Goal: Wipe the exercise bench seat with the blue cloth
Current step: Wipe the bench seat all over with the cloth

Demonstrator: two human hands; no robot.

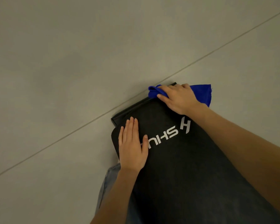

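The black padded bench seat [176, 159] with white lettering runs from the lower right up to the middle of the view. Its far end is a separate black pad [128, 112]. A blue cloth [200, 92] lies over the far right corner of that end. My right hand [178, 99] presses flat on the cloth, fingers spread and pointing left. My left hand [132, 146] rests flat on the seat's left edge, fingers straight, holding nothing.
Pale grey floor tiles [71, 62] surround the bench, with a thin grout line running diagonally behind its far end. A patch of blue denim [107, 183] shows at the bench's left side, below my left forearm.
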